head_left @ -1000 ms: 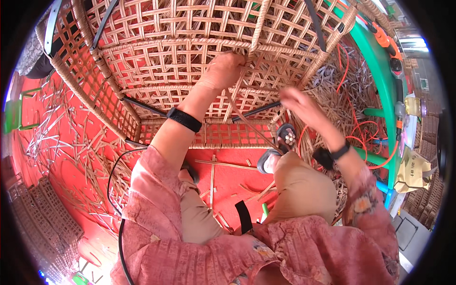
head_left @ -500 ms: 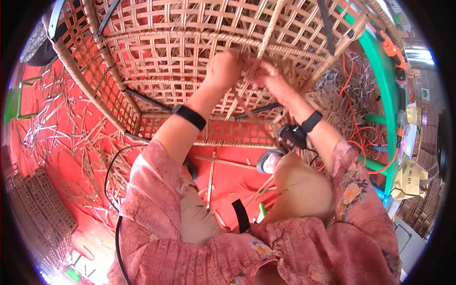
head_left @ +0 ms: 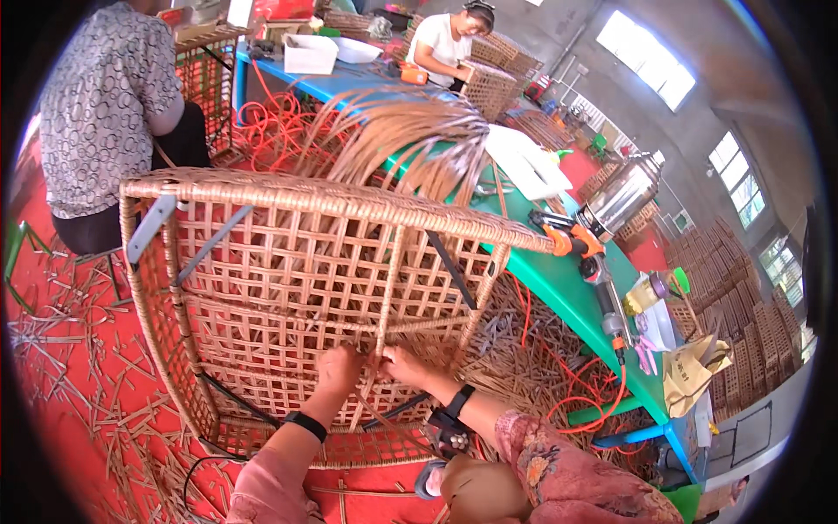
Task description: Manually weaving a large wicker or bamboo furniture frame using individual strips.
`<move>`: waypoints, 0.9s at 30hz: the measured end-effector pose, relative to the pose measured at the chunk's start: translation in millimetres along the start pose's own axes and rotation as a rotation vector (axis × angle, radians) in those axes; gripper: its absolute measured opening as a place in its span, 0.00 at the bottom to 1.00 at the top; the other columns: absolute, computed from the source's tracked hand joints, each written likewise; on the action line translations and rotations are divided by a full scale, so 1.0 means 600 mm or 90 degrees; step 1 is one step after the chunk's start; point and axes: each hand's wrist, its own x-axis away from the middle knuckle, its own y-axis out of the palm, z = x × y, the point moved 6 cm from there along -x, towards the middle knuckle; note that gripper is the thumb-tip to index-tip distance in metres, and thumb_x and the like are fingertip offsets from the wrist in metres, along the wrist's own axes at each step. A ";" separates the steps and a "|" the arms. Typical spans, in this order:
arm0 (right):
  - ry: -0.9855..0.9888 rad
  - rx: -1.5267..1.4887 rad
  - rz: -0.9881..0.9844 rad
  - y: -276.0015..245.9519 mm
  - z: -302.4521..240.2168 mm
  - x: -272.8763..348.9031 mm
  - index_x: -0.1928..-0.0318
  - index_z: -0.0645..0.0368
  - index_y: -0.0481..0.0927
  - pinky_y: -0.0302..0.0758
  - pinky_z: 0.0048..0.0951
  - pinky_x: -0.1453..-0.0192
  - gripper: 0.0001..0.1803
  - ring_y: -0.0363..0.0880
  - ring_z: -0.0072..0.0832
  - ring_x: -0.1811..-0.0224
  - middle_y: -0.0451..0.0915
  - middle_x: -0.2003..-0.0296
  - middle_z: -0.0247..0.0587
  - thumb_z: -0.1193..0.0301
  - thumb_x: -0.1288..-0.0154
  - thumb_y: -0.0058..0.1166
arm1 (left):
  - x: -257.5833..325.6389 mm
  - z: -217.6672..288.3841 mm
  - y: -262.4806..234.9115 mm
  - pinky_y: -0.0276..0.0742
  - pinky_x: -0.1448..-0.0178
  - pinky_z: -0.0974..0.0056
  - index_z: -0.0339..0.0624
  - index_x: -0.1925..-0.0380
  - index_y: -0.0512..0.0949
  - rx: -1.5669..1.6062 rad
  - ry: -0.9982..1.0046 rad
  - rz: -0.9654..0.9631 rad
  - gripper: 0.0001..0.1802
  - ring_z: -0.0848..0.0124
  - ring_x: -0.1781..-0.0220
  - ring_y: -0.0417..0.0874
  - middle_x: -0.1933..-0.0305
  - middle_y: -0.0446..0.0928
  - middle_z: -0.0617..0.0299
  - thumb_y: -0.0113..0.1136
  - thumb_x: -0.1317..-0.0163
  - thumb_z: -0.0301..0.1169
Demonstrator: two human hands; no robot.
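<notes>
A large woven wicker panel with a wrapped rim [head_left: 288,196] stands tilted in front of me, with dark metal braces across it. Both my hands are at its lower middle, by an upright bar wound with strip [head_left: 386,288]. My left hand [head_left: 339,368] is closed against the bar's left side; what its fingers hold is hidden. From the right, my right hand [head_left: 407,367] pinches at the bar, its fingertips on a thin brown weaving strip [head_left: 377,409]. The strip's loose end trails down toward my knee.
A green table [head_left: 602,323] to the right bears a cordless power tool [head_left: 602,288], a steel flask [head_left: 621,196] and a bundle of brown strips [head_left: 419,131]. Orange cords and strip scraps [head_left: 96,410] litter the red floor. A person sits far left; another works beyond the blue table.
The view has tilted up, bringing the tables and two people into sight. My hands stay at the same bar, and my right fingers have drawn in closer to it.
</notes>
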 end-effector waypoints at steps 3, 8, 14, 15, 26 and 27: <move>-0.100 0.164 0.030 -0.007 -0.002 -0.002 0.54 0.57 0.78 0.73 0.32 0.70 0.12 0.75 0.28 0.75 0.79 0.76 0.41 0.77 0.39 0.51 | 0.006 -0.005 0.004 0.78 0.66 0.52 0.47 0.71 0.83 0.013 0.008 0.029 0.13 0.51 0.70 0.83 0.75 0.80 0.49 0.66 0.47 0.44; -0.054 0.427 0.058 -0.010 -0.029 0.009 0.56 0.54 0.81 0.76 0.43 0.62 0.12 0.81 0.45 0.68 0.79 0.72 0.54 0.65 0.39 0.55 | 0.018 0.014 -0.018 0.78 0.67 0.49 0.45 0.72 0.81 0.008 0.024 -0.019 0.13 0.49 0.69 0.83 0.73 0.80 0.46 0.60 0.43 0.42; -0.163 0.559 0.116 -0.037 -0.048 0.030 0.72 0.59 0.82 0.74 0.41 0.61 0.09 0.76 0.45 0.67 0.75 0.70 0.49 0.66 0.46 0.60 | -0.015 0.048 -0.048 0.76 0.64 0.51 0.40 0.69 0.82 0.331 -0.022 -0.203 0.22 0.47 0.65 0.82 0.71 0.78 0.41 0.56 0.41 0.50; -0.165 0.517 0.071 -0.032 -0.054 0.026 0.72 0.58 0.82 0.75 0.40 0.58 0.08 0.77 0.43 0.63 0.78 0.69 0.49 0.66 0.46 0.59 | -0.014 0.029 -0.028 0.76 0.63 0.52 0.38 0.70 0.82 0.382 -0.040 -0.194 0.24 0.48 0.65 0.83 0.71 0.78 0.40 0.57 0.41 0.51; -0.103 0.423 -0.112 0.024 -0.072 0.186 0.70 0.60 0.81 0.73 0.44 0.65 0.11 0.78 0.49 0.70 0.78 0.75 0.53 0.63 0.43 0.57 | 0.008 0.050 -0.014 0.78 0.60 0.54 0.40 0.70 0.80 0.040 -0.022 -0.114 0.14 0.54 0.65 0.84 0.71 0.81 0.47 0.69 0.52 0.38; -0.052 0.406 -0.088 0.005 -0.067 0.207 0.69 0.60 0.81 0.73 0.43 0.64 0.13 0.78 0.49 0.69 0.78 0.74 0.53 0.62 0.40 0.55 | 0.008 0.047 -0.020 0.78 0.62 0.56 0.40 0.71 0.81 0.134 0.010 -0.122 0.12 0.55 0.68 0.83 0.73 0.80 0.48 0.68 0.51 0.36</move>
